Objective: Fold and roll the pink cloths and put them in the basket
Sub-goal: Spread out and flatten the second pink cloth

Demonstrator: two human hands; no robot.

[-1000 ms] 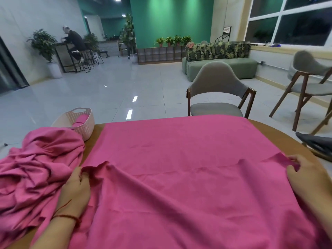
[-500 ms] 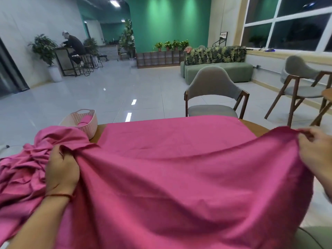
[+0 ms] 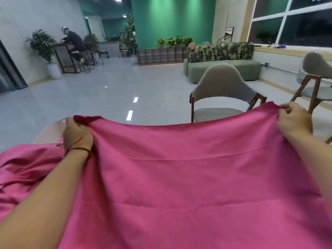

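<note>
A large pink cloth [image 3: 188, 177] is lifted in front of me and fills the lower view, hiding the table. My left hand [image 3: 77, 135] grips its upper left corner, fingers curled round the edge. My right hand [image 3: 292, 121] pinches the upper right corner, held a little higher. A second pink cloth [image 3: 23, 168] lies crumpled in a heap at the lower left. The pale woven basket [image 3: 52, 130] shows only as a blurred wall behind my left hand; what it holds is hidden.
A grey chair with wooden legs [image 3: 222, 94] stands just beyond the raised cloth. Another chair [image 3: 316, 83] is at the far right. Open tiled floor stretches behind, with a green sofa [image 3: 222, 69] and a seated person [image 3: 73, 44] far off.
Both hands have lifted the near edge of the cloth off the table and carried it up and forward. The cloth now hides the table and most of the basket.
</note>
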